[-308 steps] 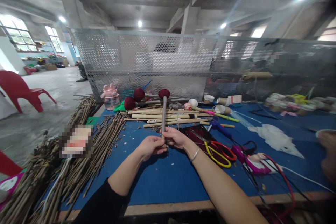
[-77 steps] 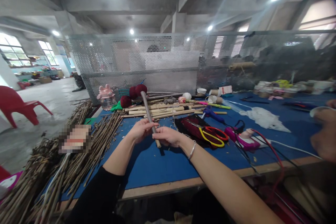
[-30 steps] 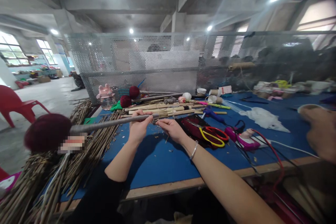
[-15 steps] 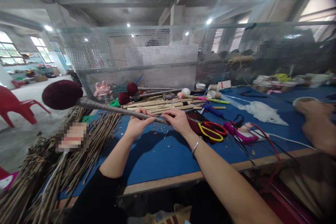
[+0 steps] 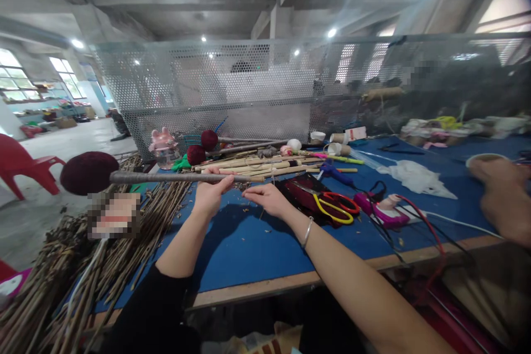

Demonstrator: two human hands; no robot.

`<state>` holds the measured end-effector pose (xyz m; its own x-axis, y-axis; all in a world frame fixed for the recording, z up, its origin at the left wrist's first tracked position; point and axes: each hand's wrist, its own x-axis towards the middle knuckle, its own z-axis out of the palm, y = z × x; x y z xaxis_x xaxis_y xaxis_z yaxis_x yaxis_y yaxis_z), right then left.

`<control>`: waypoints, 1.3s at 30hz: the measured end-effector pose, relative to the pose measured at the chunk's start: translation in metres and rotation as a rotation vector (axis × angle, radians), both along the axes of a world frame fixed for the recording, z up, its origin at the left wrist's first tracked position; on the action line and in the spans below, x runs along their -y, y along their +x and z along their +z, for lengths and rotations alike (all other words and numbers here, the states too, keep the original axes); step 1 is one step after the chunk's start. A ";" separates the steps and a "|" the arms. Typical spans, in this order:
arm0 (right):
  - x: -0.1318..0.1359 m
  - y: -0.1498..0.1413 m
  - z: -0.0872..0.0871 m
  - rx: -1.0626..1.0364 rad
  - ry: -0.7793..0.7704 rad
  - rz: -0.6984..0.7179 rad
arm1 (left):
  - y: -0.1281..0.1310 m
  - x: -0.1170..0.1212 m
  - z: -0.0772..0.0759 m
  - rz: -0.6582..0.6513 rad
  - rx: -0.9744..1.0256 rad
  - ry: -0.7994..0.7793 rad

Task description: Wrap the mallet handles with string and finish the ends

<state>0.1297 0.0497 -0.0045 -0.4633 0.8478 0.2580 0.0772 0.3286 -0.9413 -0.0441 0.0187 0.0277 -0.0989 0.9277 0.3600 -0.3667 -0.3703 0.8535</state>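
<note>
My left hand (image 5: 209, 193) is closed around a grey-wrapped stick (image 5: 157, 177) with a dark red ball (image 5: 89, 173) at its left end. The stick lies nearly level above the table, and its bare wooden tip (image 5: 258, 179) points right. Just below that tip, my right hand (image 5: 267, 199) has its thumb and fingers pinched together; what they hold, if anything, is too small to make out. Beyond the hands, two more dark red balls (image 5: 196, 154) rest near similar grey sticks (image 5: 257, 147). Bare pale sticks (image 5: 249, 166) lie in front of those.
Brown twigs (image 5: 136, 238) are heaped at left. Right of my hands are scissors (image 5: 334, 209) on dark red cloth (image 5: 299, 191), a blue glue gun (image 5: 336, 173), a purple power strip (image 5: 390, 213) with cords and a plastic bag (image 5: 421, 177). Another person's hand (image 5: 504, 193) is at far right.
Ten seconds ago the stick pointed away from me; it has since swung round with its ball leftward. In the last half second it levelled out, and my right hand dropped off its tip.
</note>
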 end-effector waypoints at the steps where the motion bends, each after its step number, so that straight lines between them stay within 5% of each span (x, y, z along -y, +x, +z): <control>1: 0.002 -0.001 0.001 0.045 0.096 -0.008 | 0.000 0.000 -0.001 0.046 -0.015 0.003; 6: 0.008 0.006 0.011 0.152 0.539 -0.190 | 0.001 -0.001 -0.002 0.176 -0.201 0.004; 13: 0.008 0.020 0.021 0.175 0.675 -0.243 | 0.001 0.001 0.000 -0.056 -0.198 -0.028; 17: 0.006 0.020 0.023 0.092 0.548 -0.188 | -0.002 0.003 0.003 -0.196 -0.183 -0.035; 21: 0.000 0.017 0.018 -0.070 0.168 -0.052 | -0.005 0.004 0.004 -0.267 -0.112 -0.050; 24: 0.000 0.011 0.009 -0.143 -0.159 0.085 | -0.007 0.004 0.004 -0.249 -0.055 -0.099; 27: 0.004 0.001 0.001 -0.111 -0.241 0.135 | -0.006 0.003 0.005 -0.168 -0.022 -0.107; 39: 0.013 -0.001 0.006 0.215 0.516 -0.095 | -0.006 -0.005 -0.001 0.179 -0.140 0.010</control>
<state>0.1291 0.0367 0.0016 -0.4787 0.6777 0.5581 0.3011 0.7239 -0.6207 -0.0503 0.0234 0.0268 -0.2105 0.8961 0.3908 -0.1725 -0.4275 0.8874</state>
